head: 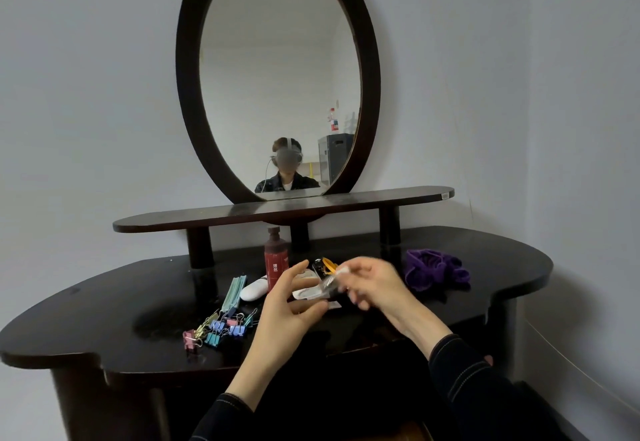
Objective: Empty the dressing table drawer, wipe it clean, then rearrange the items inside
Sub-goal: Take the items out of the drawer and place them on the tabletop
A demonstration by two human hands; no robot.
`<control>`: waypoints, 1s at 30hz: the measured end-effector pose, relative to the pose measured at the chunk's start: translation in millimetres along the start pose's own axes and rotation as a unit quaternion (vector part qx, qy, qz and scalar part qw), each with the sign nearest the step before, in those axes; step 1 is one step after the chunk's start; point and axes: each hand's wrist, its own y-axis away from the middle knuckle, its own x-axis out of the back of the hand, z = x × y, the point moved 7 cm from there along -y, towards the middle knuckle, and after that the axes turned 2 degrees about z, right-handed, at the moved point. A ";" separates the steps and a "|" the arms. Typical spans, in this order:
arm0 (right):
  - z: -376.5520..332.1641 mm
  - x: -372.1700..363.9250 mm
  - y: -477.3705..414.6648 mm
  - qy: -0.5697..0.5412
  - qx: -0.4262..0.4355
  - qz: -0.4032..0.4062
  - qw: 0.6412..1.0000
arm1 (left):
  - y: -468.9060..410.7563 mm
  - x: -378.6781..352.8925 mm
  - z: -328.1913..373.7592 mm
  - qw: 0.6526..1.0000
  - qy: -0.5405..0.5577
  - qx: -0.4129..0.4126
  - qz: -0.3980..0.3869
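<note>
I see the table top (104, 319) as dark wood under a glossy lacquer that gives reflections. The mirror frame (370, 69) is the same dark wood but less shiny. The red bottle (276, 260) and the white case (254, 291) are smooth plastic. The binder clips (221, 328), near left, are painted metal with bright wire handles. The purple cloth (436, 269), far right, is fluffy and matt. The clear packet (327, 283) seems to be thin film, but it is blurred.

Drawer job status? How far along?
Done, apparently: emptying; binder clips, red bottle and purple cloth lie on the tabletop. In hand: right hand pinches a small clear packet, blurred; left hand open beside it. Left: the drawer is not visible, so wiping is unconfirmed; everything on top must go back.
</note>
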 end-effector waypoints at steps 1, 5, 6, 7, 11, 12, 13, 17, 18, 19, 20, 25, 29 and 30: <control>-0.6 16.7 -1.2 -0.010 0.013 0.088 0.996 | -0.3 3.2 -1.0 1.000 0.014 0.013 0.016; 2.0 72.3 4.2 0.175 0.015 0.347 0.921 | 1.4 8.1 -3.9 0.998 0.025 0.053 0.030; 4.2 74.8 1.0 0.222 0.002 0.341 0.913 | 1.3 7.2 -4.0 0.998 0.016 0.058 0.024; 7.0 74.5 -3.5 0.261 -0.014 0.319 0.911 | 1.3 5.8 -3.2 0.998 0.003 0.059 0.018; 17.3 68.7 -13.6 0.302 -0.038 0.260 0.916 | 3.7 1.3 2.5 0.998 -0.041 0.046 0.003; 18.9 69.2 -14.5 0.297 -0.040 0.256 0.919 | 5.9 1.4 3.8 0.998 -0.043 0.042 0.005; 19.8 69.7 -14.1 0.287 -0.043 0.252 0.923 | 9.2 2.2 4.9 0.998 -0.040 0.038 0.007; 8.2 71.4 13.1 0.212 -0.015 0.303 0.929 | 38.8 11.1 14.9 0.999 -0.022 -0.020 0.032; -2.1 67.6 31.0 0.213 0.043 0.328 0.919 | 52.8 16.3 18.3 0.996 -0.038 -0.061 0.055; -13.1 58.9 53.4 0.225 0.124 0.339 0.905 | 69.7 21.6 20.0 0.989 -0.062 -0.106 0.080; -19.1 43.7 79.7 0.239 0.209 0.323 0.892 | 90.8 27.1 15.6 0.981 -0.093 -0.142 0.100; 38.7 -44.5 182.1 0.413 0.366 0.058 0.832 | 179.2 46.3 -84.6 0.949 -0.308 -0.051 0.034; 166.6 -98.1 184.6 0.551 0.147 -0.200 0.797 | 211.4 66.3 -149.4 0.894 -0.447 0.025 -0.002; 197.7 -104.3 177.5 0.562 0.080 -0.213 0.795 | 213.2 72.2 -157.9 0.894 -0.445 0.046 0.001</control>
